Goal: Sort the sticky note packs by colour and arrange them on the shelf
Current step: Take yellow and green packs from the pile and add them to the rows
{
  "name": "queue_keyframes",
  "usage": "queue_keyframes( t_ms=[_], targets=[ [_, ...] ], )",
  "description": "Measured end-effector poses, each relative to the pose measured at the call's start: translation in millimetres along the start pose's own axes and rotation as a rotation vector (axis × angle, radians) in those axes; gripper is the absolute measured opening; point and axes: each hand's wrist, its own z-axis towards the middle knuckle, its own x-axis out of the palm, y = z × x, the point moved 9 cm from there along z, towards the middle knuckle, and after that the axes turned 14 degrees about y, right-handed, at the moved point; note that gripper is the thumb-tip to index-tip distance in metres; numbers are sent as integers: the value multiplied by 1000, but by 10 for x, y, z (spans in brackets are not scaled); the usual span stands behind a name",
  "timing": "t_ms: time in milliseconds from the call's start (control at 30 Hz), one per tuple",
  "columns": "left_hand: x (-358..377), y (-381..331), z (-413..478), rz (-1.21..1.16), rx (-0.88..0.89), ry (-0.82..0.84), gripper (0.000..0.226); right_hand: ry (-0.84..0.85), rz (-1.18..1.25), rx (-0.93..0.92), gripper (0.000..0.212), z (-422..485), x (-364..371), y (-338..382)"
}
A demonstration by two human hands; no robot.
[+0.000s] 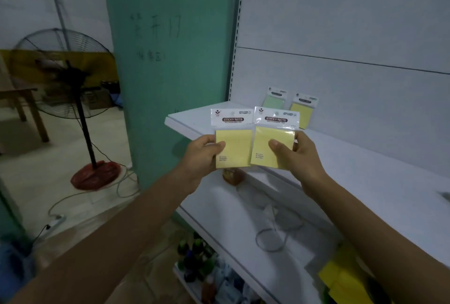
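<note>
Currently you are pinching one yellow pack (234,144) in your left hand (203,155) and another (274,143) in your right hand (300,157), side by side over the shelf's (365,170) front edge; green pack (274,99) and yellow pack (302,109) are leaning at its back edge.

Fan (64,72) at nine o'clock: wire cage, black pole, red base (96,174) on the floor. Wooden table (22,106) behind, at the left edge. Green pillar (170,72) at twelve, faint writing on it. Cable (80,196) and power strip (57,221) at eight. Blurred bottles (197,255) at six. Wire loop (272,239) at five.
</note>
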Motion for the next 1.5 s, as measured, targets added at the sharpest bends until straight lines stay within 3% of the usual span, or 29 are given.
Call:
queue_keyframes(
  t_ms=[167,367,600,733,933,1133,1233,1367,1500],
  targets=[
    [-12,79,511,28,-11,-35,8,-35,133,76,25,348,-276,-179],
    [428,0,1276,71,-30,115,16,43,50,73,23,879,-463,-264],
    [905,-40,1996,182,6,217,9,-69,-104,53,22,1315,-942,-480],
    [1187,56,2305,240,17,302,12,-151,6,135,29,1347,-1218,-745],
    [1495,263,2731,271,39,437,19,-284,-39,213,31,1366,-1587,-1004],
    [1384,350,3274,442,105,449,22,-440,-105,227,12,1452,-1819,-1109],
    [1305,391,3544,492,104,480,22,-430,-51,269,10,1561,-1789,-1091],
    [1281,307,3764,743,220,513,13,-466,-199,302,11,1704,-1763,-1005],
    [1249,273,3889,813,288,508,29,-538,-279,335,11,1794,-1673,-1072]
  ],
)
